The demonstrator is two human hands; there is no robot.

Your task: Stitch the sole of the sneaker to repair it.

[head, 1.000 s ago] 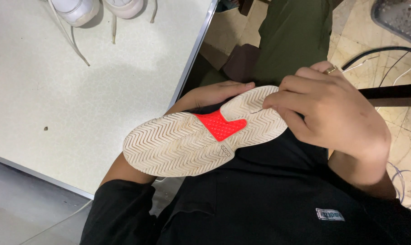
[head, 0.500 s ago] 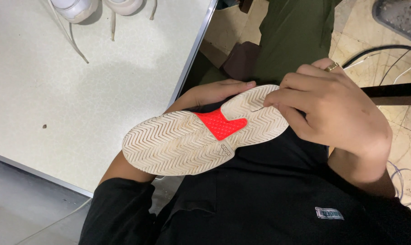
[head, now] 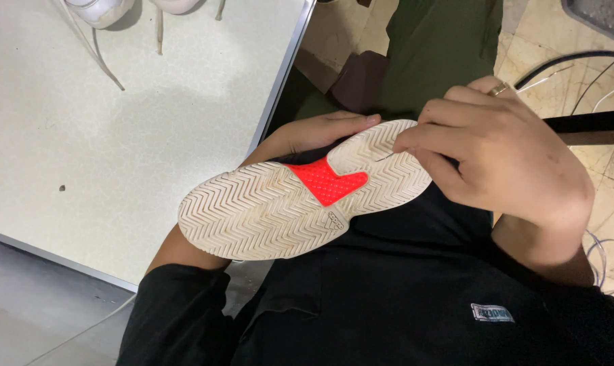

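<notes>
A shoe (head: 280,210) lies sole-up across my lap, its pale zigzag tread dirty, with a red patch (head: 326,181) at the arch. My left hand (head: 320,129) reaches under it from behind and holds its far side, fingers showing above the heel end. My right hand (head: 497,156) rests on the heel end, thumb and forefinger pinched on a thin pin-like thing against the tread. A ring sits on one finger of that hand.
A pale speckled table (head: 117,135) fills the left, its metal edge running beside my left arm. Two white shoes (head: 104,8) with loose laces stand at its far edge. Cables (head: 578,64) cross the tiled floor at right. Olive cloth (head: 442,47) lies ahead.
The shoe has stayed almost still. My right hand's fingertips have shifted slightly on the heel tread.
</notes>
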